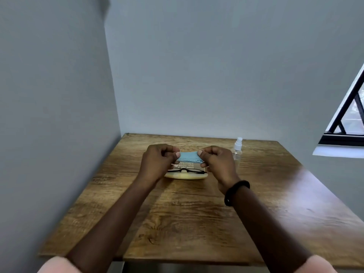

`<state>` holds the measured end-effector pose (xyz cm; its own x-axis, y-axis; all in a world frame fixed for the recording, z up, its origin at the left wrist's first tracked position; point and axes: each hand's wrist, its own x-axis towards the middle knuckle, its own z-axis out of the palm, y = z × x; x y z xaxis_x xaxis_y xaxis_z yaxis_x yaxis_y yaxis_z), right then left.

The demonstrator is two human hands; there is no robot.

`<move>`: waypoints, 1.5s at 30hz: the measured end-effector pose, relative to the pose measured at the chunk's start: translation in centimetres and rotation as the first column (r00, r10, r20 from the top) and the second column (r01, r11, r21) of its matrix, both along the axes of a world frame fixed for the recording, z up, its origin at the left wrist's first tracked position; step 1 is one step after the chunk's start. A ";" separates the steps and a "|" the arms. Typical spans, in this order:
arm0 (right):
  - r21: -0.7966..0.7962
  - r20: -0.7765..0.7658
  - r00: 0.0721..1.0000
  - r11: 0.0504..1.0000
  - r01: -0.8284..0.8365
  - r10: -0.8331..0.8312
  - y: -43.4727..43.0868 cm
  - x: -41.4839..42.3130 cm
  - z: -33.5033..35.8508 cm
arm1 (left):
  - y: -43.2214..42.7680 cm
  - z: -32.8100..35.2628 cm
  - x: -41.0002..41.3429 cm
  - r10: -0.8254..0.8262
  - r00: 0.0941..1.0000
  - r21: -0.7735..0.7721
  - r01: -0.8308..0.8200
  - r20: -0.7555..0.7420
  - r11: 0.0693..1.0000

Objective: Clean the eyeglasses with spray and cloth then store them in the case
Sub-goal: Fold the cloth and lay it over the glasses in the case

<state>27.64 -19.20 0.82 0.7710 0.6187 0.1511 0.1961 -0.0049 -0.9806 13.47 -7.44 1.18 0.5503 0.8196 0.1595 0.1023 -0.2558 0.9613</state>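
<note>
Pinching the two ends of a small light-blue cloth with zigzag edges (189, 156), the fingers (177, 154) of the left hand (157, 160) and right hand (216, 160) hold it stretched just above an open cream hard-shell case (185, 175). Thin black-framed eyeglasses (187, 170) lie in that case. A clear plastic spray bottle with a white nozzle (237, 152) stands upright right of the case, behind the right hand. Left of and behind the case, the brown wood-grain tabletop (197, 223) ends at grey walls; bare wood spreads in front of the case and to its right. One cloth, one pair of eyeglasses, one case, one bottle.
</note>
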 end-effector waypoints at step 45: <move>-0.293 0.389 0.915 0.926 0.236 -0.110 2.5 2.0 -7.4 | -0.5 -7.8 0.4 0.245 0.954 0.471 -0.139 -0.173 0.871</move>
